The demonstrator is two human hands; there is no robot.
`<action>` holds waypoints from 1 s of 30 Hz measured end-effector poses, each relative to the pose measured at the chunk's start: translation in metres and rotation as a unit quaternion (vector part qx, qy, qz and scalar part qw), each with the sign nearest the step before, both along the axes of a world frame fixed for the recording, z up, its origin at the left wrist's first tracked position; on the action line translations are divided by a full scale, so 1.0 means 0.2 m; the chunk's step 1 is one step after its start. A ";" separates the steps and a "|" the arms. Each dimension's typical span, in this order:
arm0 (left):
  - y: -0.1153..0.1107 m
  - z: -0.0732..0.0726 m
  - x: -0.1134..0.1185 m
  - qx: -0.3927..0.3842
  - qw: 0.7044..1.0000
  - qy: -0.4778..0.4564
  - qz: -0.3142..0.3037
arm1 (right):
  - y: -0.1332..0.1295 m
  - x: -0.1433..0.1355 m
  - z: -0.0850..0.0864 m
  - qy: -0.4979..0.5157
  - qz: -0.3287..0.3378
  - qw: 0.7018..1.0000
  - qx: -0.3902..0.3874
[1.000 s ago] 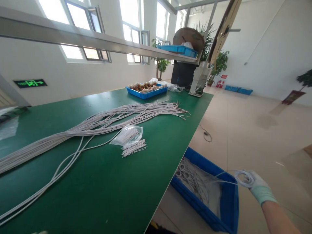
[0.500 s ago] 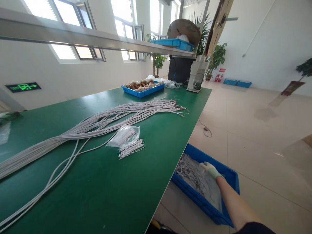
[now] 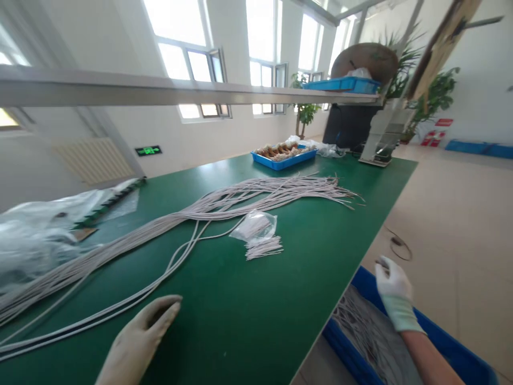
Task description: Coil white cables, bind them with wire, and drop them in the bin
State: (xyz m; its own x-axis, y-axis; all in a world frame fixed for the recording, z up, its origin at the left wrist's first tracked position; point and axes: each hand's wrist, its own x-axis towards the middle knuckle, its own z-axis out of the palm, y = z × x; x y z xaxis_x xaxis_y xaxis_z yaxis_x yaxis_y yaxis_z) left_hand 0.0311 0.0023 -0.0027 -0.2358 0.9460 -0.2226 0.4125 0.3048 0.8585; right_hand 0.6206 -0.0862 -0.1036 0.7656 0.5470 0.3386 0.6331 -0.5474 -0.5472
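Note:
My left hand (image 3: 140, 334), in a pale glove, hovers over the near part of the green table (image 3: 224, 315). Its thumb and finger tips are drawn close together, with nothing visible between them. Several long, grey-white cables (image 3: 172, 222) lie beyond it in a bundle. My right hand (image 3: 395, 283), in a white glove with a light green cuff, is above a blue bin (image 3: 449, 342) beside the table. Its fingers are curled in, and I see nothing sticking out of them. In the bin lie coiled grey cables (image 3: 360, 326) on grey sheeting.
A clear plastic bag (image 3: 256, 227) and a pile of short white strips (image 3: 264, 247) lie mid-table. A blue tray (image 3: 284, 160) of brown and white parts stands farther back. Clear plastic wrapping (image 3: 40, 230) covers the left side. A shelf (image 3: 200, 95) spans above the table.
My right hand has lifted off the bin's contents to above its far rim. My left hand has come into view over the table. The view has turned left.

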 end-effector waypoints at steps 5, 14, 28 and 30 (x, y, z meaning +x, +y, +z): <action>0.28 0.05 -0.01 0.097 0.920 0.358 -0.130 | 0.06 -0.11 0.15 -0.065 0.120 0.985 0.104; 0.39 0.03 -0.06 0.069 0.892 0.432 -0.118 | 0.34 -0.65 0.35 -0.161 0.396 0.891 0.153; -0.30 0.22 -0.23 0.032 0.982 0.043 -0.182 | 0.68 -1.90 0.48 0.640 0.352 0.676 -0.100; -0.38 0.14 -0.36 0.043 0.979 -0.046 -0.196 | 0.79 -1.96 0.51 0.666 0.317 0.669 -0.094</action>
State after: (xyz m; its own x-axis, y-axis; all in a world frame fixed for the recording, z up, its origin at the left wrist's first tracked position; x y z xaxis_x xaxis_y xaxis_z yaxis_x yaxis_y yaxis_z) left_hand -0.0410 -0.0734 0.0250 0.1656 0.9761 -0.1408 0.4032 0.0633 0.9129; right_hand 0.2279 0.0712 -0.0017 -0.0872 0.8416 -0.5331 -0.2092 -0.5387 -0.8161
